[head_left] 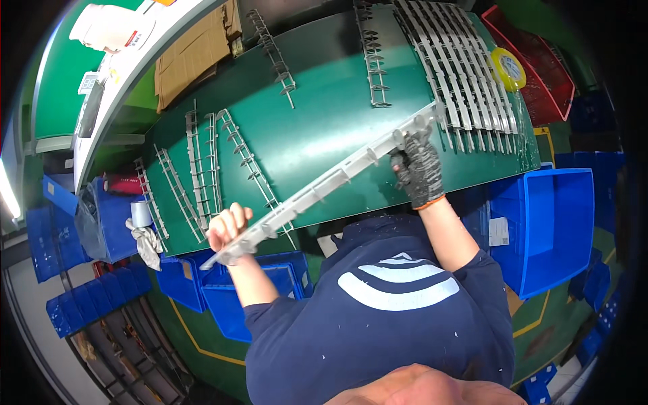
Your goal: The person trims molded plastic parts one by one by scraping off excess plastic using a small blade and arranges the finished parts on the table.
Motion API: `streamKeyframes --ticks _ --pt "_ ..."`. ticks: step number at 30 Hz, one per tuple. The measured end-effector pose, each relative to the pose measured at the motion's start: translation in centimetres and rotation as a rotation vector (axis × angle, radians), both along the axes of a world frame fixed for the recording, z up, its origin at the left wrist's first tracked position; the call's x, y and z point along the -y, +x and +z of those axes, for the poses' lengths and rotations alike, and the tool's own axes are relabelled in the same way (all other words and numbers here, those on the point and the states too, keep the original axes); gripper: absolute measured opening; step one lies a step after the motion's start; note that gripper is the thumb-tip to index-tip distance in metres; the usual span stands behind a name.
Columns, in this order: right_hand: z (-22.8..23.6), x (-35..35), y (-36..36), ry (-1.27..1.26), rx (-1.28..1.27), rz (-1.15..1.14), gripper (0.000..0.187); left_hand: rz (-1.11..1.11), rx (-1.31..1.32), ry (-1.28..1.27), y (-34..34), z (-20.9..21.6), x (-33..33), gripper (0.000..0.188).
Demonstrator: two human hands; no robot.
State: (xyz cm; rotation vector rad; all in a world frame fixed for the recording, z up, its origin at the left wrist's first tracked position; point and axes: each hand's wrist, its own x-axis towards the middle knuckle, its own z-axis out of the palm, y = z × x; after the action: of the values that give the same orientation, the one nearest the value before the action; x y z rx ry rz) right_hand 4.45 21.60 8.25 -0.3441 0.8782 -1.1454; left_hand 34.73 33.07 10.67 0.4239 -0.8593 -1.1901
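Note:
A long silver metal rail with small tabs along it [337, 174] slants across my front, raised over the near part of the green table. My left hand [231, 226], bare, is closed round its lower left end. Close to the rail's upper right end, my right hand [420, 169] grips it, wearing a grey knitted glove with an orange cuff. Several similar rails [466, 74] lie side by side at the table's far right. Thinner ladder-like metal strips with tabs [246, 158] lie apart on the left, with another strip [372, 57] at the far middle.
Under the rail stretches the green table [324, 121]. A yellow tape roll [508, 69] rests by the stacked rails, beside a red bin [540, 74]. A large blue bin [557, 223] stands right; more blue bins [233, 307] are below left. Cardboard [192, 57] lies at the far left.

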Motion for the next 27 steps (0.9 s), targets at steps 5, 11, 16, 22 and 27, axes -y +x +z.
streamKeyframes --ticks 5,11,16,22,27 --pt "1.5 1.0 -1.0 -0.127 -0.236 0.12 0.015 -0.242 1.008 0.421 1.8 1.3 1.5 0.03" --pt "3.2 0.0 2.3 -0.275 -0.318 0.414 0.015 -0.469 0.548 0.628 -10.7 -0.9 6.5 0.045" --pt "3.4 -0.4 1.8 -0.949 -1.346 0.245 0.018 -0.58 0.177 0.772 -12.3 -1.5 6.6 0.049" --pt "3.0 -2.9 1.3 -0.978 -1.189 0.389 0.016 -0.317 0.171 0.844 -11.8 -1.1 6.1 0.046" --pt "3.3 -3.2 2.2 -0.996 -1.183 0.461 0.017 -0.316 0.175 0.823 -11.6 -1.3 5.9 0.046"
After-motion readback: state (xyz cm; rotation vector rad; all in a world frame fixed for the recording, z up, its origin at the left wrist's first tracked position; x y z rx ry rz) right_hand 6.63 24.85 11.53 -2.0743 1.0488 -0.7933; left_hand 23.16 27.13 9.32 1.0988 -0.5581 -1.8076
